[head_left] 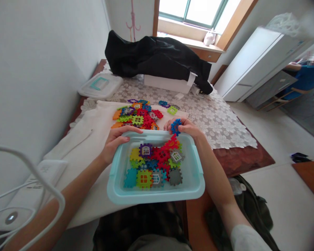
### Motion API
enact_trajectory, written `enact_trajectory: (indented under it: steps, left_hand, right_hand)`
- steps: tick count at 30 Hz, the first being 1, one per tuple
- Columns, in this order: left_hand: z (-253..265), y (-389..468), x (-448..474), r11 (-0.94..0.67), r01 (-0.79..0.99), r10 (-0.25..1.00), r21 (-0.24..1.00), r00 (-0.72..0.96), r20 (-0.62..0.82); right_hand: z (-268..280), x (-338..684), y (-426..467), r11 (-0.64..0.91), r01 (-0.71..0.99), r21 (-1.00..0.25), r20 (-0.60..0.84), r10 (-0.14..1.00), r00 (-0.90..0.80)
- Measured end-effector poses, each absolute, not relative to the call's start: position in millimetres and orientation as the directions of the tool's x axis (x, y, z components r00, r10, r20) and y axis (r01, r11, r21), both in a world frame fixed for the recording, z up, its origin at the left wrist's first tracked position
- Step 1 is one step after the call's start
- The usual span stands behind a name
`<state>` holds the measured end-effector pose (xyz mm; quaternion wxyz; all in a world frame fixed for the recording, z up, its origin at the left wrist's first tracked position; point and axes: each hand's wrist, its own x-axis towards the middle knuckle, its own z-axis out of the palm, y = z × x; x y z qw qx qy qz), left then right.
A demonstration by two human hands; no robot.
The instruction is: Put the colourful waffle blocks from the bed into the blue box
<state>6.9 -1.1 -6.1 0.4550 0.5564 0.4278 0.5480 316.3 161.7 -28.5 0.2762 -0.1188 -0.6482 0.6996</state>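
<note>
Currently, left hand (pixel 116 141) curled over the far-left rim of the light-blue plastic tub (pixel 157 198), gripping it. Right hand (pixel 185 127) nearly closed, pinching a blue interlocking tile (pixel 176 127) at the far-right rim. Mixed-colour toothed tiles (pixel 162 155) lie inside the tub; a loose tile pile (pixel 137 120) sits just beyond, on white cloth (pixel 94 118). Translucent lid (pixel 102 85) farther back, left.

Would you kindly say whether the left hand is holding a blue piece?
No, the right hand holds the blue piece, while the left hand grips the bin.
</note>
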Motion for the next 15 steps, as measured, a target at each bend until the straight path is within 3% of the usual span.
enact_trajectory:
  steps: [4,7,10,11,13,15]
  left_hand:
    - [-6.1,-1.3,6.6,-0.216,-0.016,0.976,0.976,0.021,0.216]
    - [-5.4,-1.3,7.3,-0.216,-0.006,0.976,0.976,0.02,0.216]
    - [-4.8,-1.2,7.8,-0.221,0.0,0.975,0.975,0.027,0.221]
    - [-4.7,-1.3,7.9,-0.224,0.002,0.974,0.975,0.027,0.224]
    - [-4.6,-1.4,8.0,-0.23,0.008,0.973,0.973,0.028,0.23]
    - [-4.9,-1.6,7.9,-0.237,0.013,0.971,0.971,0.029,0.237]
  right_hand:
    - [-20.5,311.7,154.2,0.008,-0.243,-0.97,0.204,0.571,-0.796]
    - [-13.5,310.9,147.0,0.006,-0.206,-0.979,0.181,0.501,-0.847]
    - [-18.6,304.5,145.2,-0.103,-0.151,-0.983,0.093,0.429,-0.899]
    - [-24.1,300.2,146.8,-0.14,-0.152,-0.978,0.072,0.461,-0.885]
    - [-39.1,289.4,153.5,-0.111,-0.213,-0.971,0.092,0.649,-0.756]
    - [-55.3,279.4,163.0,0.086,-0.227,-0.97,0.187,0.861,-0.473]
